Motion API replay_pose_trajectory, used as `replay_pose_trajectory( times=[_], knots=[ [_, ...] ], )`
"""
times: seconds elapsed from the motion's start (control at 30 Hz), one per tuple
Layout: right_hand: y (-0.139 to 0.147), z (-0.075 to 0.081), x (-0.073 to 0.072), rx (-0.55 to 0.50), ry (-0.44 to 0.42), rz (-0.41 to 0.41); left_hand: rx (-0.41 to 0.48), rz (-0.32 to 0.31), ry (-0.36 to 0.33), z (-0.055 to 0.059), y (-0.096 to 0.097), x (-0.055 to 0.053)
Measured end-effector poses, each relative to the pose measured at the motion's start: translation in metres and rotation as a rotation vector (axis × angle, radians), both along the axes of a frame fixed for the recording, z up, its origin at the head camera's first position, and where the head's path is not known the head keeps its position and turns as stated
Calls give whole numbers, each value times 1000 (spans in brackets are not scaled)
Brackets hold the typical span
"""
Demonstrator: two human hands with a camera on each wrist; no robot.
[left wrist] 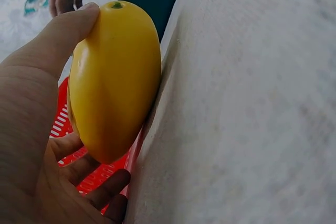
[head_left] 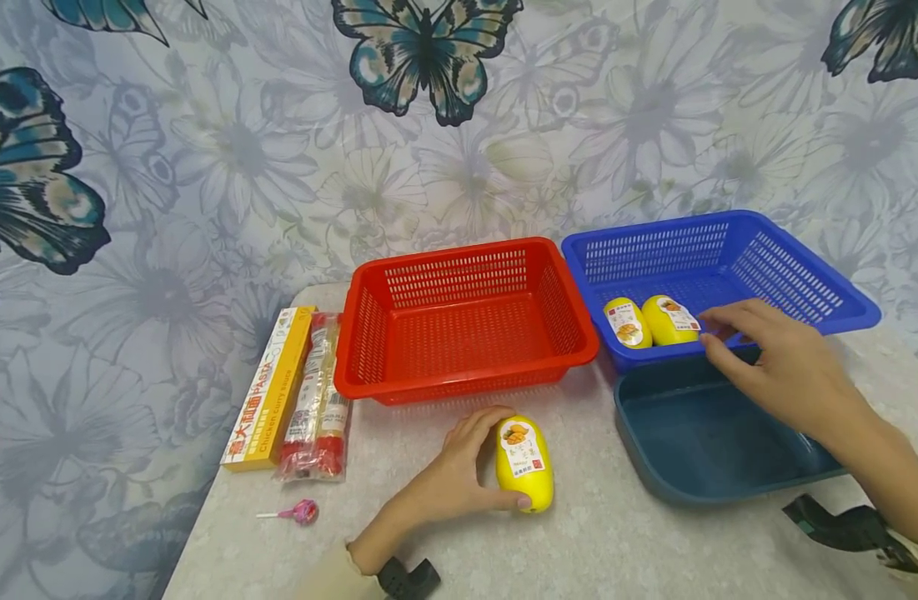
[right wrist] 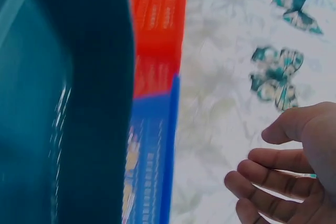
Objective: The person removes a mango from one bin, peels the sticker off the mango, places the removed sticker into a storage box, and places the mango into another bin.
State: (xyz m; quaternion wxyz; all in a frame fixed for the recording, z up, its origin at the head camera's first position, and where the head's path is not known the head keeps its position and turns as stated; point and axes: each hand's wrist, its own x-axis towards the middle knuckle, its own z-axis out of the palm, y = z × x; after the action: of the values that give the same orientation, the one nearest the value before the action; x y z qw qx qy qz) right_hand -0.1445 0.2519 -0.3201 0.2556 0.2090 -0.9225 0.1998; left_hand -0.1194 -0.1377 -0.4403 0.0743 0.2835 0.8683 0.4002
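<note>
Evidently, before the red basket [head_left: 459,384], the left hand [head_left: 459,472] grips the mango [head_left: 524,467] from its left, thumb and fingers curved round the ends of a long axis pointing basketward, while right of that basket the right hand [head_left: 787,367], fingers loosely parted, holds nothing.

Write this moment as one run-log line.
left hand: grips yellow mango | right hand: holds nothing, near blue basket | blue basket: two mangoes

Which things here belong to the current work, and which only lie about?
Job, it seems:
yellow mango in left hand
two mangoes near right hand
their blue basket

Apparently lying about:
pasta box
clear packet
lollipop
red basket
teal tub
</note>
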Motion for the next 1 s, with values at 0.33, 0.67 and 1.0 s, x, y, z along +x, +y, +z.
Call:
replay_pose_trajectory(
  times=[0.33, 0.67, 1.0],
  knots=[
    [-48, 2, 11, -11, -56, 207, -3, -6, 12, -1, 1, 1],
    [-91, -7, 5, -29, -257, 310, 8, -12, 17, 2, 1, 1],
    [-122, -25, -3, -13, -338, 367, -8, -17, 5, -2, 0, -1]
  ],
)
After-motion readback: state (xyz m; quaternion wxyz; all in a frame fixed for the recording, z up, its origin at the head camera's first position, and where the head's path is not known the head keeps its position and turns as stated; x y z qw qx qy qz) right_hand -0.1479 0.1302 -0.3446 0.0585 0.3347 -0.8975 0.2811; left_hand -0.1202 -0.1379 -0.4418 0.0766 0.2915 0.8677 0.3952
